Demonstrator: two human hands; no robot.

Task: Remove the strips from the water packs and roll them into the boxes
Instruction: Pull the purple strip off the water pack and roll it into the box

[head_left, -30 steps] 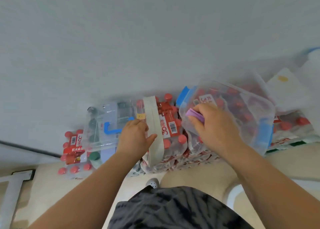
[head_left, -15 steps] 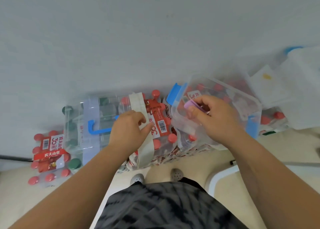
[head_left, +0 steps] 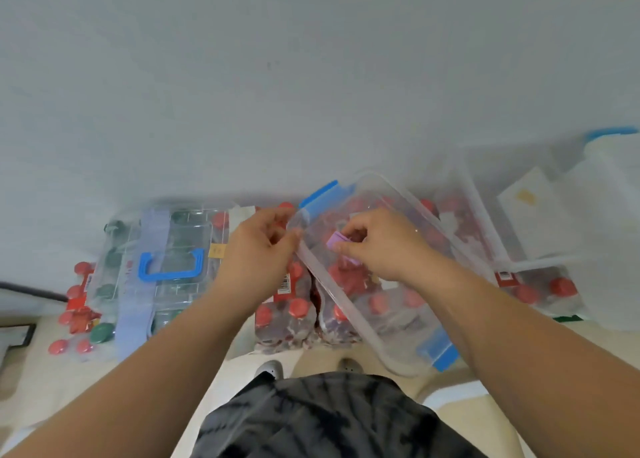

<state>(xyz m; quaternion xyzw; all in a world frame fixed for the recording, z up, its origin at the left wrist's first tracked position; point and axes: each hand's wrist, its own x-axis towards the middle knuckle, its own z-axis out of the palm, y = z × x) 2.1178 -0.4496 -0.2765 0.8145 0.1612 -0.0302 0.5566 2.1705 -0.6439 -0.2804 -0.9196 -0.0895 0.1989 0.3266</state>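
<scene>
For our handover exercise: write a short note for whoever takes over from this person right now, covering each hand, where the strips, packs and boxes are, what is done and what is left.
Right hand: pinches a rolled purple strip inside the open clear box, which lies on the red-capped water packs.
Left hand: curled at the box's rim; whether it grips anything is unclear.
Done: the purple strip is rolled, not yet released.
Left: a white strip is still on the middle pack, and a pale blue strip runs by the lidded box on the left.
</scene>
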